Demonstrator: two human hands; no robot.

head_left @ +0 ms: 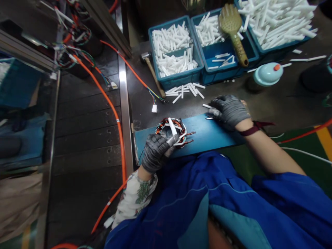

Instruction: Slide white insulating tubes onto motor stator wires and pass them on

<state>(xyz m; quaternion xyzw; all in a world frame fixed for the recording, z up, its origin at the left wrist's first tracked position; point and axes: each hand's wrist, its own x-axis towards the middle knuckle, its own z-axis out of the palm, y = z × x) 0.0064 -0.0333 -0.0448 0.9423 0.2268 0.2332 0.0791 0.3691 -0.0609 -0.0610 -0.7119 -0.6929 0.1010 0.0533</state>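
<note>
Here's the left hand (158,150), gloved in grey, at the near edge of the wire coil (161,127) — thumb and fingers pinching the lower end of a thick white tube (172,126) that slants across the ring. The coil sits toward the left end of the blue board (207,133), two dark reddish leads (191,133) pointing right.

Over to the right hand (229,110), well apart, above the board's far edge: its fingers curl around a pointed tool (209,118), only the metal tip showing. A slim white tube (206,105) touches the fingertips; whether it is pinched, I can't tell.

Beyond, loose white tubes (182,91) lie scattered in front of the left bin (181,77), a hammer (155,76) leaning beside it. A scoop (233,31) rests in the middle bin (220,75) — and a light-blue-lidded cup (268,74) stands to the right.
</note>
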